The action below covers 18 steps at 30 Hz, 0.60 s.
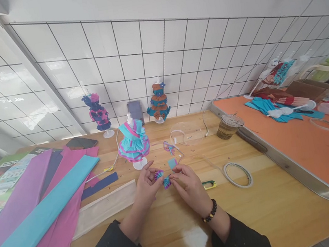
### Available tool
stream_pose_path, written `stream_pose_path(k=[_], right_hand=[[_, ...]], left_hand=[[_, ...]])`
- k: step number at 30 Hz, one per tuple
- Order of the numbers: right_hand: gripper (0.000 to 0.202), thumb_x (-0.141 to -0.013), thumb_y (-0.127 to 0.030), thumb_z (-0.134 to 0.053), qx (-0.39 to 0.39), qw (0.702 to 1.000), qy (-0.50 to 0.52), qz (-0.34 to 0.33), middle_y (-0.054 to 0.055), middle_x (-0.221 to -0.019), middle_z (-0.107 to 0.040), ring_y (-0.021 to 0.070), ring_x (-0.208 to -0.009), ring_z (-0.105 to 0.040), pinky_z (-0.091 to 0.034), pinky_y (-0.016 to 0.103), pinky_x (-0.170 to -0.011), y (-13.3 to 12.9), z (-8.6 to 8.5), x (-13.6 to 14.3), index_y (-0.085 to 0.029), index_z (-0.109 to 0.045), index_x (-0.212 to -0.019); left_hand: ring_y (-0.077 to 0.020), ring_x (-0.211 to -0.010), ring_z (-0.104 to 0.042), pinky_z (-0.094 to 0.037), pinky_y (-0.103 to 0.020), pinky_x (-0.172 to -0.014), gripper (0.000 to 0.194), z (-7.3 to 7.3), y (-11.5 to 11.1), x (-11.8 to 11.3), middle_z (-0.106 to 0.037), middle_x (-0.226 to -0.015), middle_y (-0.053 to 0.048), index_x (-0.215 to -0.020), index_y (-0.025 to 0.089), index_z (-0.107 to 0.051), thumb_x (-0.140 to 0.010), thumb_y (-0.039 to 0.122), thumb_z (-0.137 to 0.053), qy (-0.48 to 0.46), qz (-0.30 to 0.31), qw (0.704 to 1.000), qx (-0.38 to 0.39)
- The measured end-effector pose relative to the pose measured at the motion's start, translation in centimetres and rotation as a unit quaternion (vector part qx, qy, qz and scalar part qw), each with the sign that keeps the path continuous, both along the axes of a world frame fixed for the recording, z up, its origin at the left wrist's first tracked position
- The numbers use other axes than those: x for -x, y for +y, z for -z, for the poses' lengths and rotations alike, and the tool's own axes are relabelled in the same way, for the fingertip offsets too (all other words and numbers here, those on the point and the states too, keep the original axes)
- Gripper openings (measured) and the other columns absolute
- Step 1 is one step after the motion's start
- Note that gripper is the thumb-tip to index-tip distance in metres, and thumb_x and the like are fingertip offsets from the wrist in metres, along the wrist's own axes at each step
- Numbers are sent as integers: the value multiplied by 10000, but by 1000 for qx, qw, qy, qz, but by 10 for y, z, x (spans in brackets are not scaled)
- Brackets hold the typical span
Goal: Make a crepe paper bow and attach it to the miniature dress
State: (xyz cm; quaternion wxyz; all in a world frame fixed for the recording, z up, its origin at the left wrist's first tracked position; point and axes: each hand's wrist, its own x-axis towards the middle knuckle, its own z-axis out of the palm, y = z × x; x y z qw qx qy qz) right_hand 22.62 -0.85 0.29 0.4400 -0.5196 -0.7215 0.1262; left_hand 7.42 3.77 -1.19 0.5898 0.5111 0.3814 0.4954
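A small pleated bow in turquoise and purple (166,181) is held between both hands above the wooden table (229,225). My left hand (145,185) pinches its left part with thumb and fingers. On its right side, my right hand (190,186) grips the edge between thumb and forefinger. Just behind the fingers lies a small turquoise piece with a purple edge (172,163). Beyond my left hand stands a mini dress form in a turquoise and pink ruffled dress (134,142). A small purple and blue ribbon piece (169,147) lies to its right.
Coloured paper sheets (41,212) cover the left side. A tape roll (237,175) and a yellow-green cutter (209,184) lie right of my hands. A lidded cup (229,126) stands farther back, beside an orange table (305,152). Two dressed forms (99,116) (159,104) stand by the wall.
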Motion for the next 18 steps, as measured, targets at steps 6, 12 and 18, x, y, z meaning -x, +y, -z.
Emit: stream_pose_path(k=[6,12,18], right_hand=[[189,-828,-175,-461,-2,997,-74,-12,100,-968,-521,205,-867,-487,-425,386,-760,1,-1,-3,-220,-637,-881],[173,-832,-182,-457,-8,992,-125,-13,101,-943,-538,206,-860,-493,-422,370,-742,0,-2,-4,-205,-629,-845],[174,-829,-131,-431,-19,988,-149,-18,93,-927,-547,193,-851,-504,-434,355,-732,-1,-4,-3,-179,-597,-802]], left_hand=[[-141,-856,-552,-444,-280,-765,595,4,0,1,-557,-904,-37,-1196,198,-374,-667,200,-645,10,22,1000,-9],[-141,-884,-549,-437,-289,-804,587,5,-1,1,-548,-916,-34,-1193,199,-371,-673,199,-643,27,40,999,-6],[-142,-889,-544,-437,-287,-795,605,6,-1,1,-535,-898,-23,-1203,202,-351,-673,206,-643,30,61,998,-14]])
